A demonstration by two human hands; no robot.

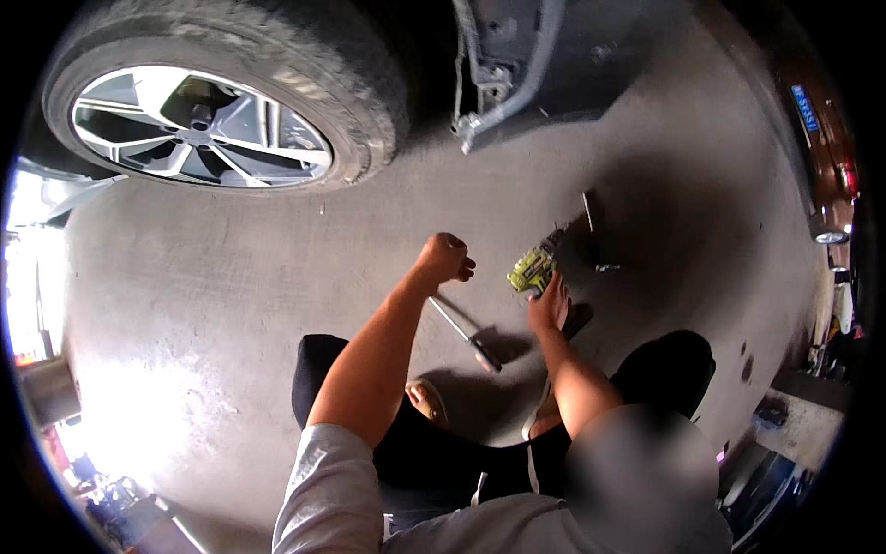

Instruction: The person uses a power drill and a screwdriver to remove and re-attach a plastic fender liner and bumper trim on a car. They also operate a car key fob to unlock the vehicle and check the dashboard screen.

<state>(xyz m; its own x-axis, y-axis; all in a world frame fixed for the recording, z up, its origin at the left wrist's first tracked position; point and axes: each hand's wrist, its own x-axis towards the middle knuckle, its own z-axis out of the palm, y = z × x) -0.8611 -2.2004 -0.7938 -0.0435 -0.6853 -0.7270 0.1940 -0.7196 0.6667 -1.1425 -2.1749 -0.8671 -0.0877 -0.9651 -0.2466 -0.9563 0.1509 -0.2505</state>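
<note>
Our left hand [446, 258] is fisted empty, our right hand [549, 307] reaches the yellow-green tool [531, 270], fingers loose; a careless grab could knock it into the wrench [464, 332] on the floor [231, 305]

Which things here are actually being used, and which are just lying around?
In use: left hand, raised as a fist; right hand reaching at the yellow-green power tool; metal wrench between the hands.
Lying about: wheel, metal rod, concrete floor.

Bare concrete floor [231, 305] lies open to your left; ahead the wheel [221, 97] blocks, and the wrench [466, 334] and yellow-green power tool [532, 270] crowd your right.
</note>
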